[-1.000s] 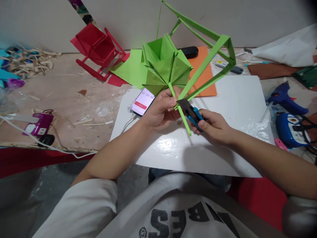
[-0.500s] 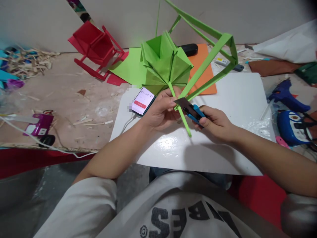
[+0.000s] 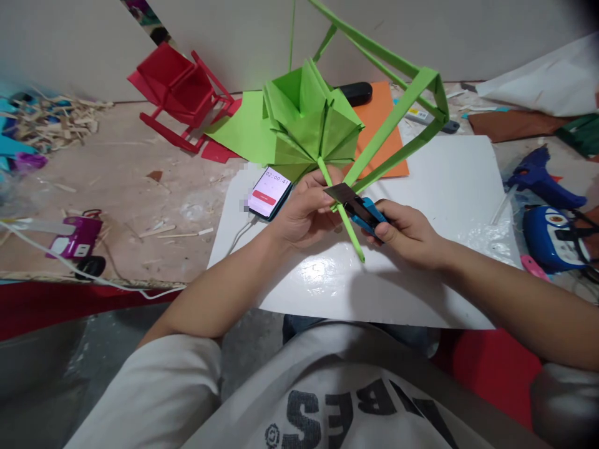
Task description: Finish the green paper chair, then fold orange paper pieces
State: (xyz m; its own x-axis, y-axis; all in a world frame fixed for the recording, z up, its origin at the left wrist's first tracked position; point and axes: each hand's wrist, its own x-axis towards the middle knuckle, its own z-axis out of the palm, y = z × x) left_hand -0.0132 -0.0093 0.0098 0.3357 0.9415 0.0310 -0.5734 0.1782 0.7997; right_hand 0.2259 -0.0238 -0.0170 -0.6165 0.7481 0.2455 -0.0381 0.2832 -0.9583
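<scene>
A green folded-paper model [image 3: 313, 118] rises from my left hand [image 3: 306, 209], which is closed around its paper stem near the base. Long green paper strips [image 3: 393, 125] bend out to the right from the same spot. The rolled lower end of the stem [image 3: 353, 234] sticks out below the fingers. My right hand [image 3: 405, 231] grips the blue handle of a utility knife [image 3: 367, 215]. Its wide dark blade lies across the stem, close to my left thumb; whether the edge is cutting in cannot be made out.
Under my hands lies a white board [image 3: 318, 274]. A phone [image 3: 269, 193] showing a timer sits at its left edge. Behind are a red paper chair [image 3: 178, 93] and orange paper [image 3: 384, 143]. Blue glue gun [image 3: 538, 178] at right; wood scraps [image 3: 60, 121] and a purple device [image 3: 79, 237] at left.
The blade has turned slightly and shows more of its flat side. The stem's lower end has shifted a little down and right. Both hands keep their holds.
</scene>
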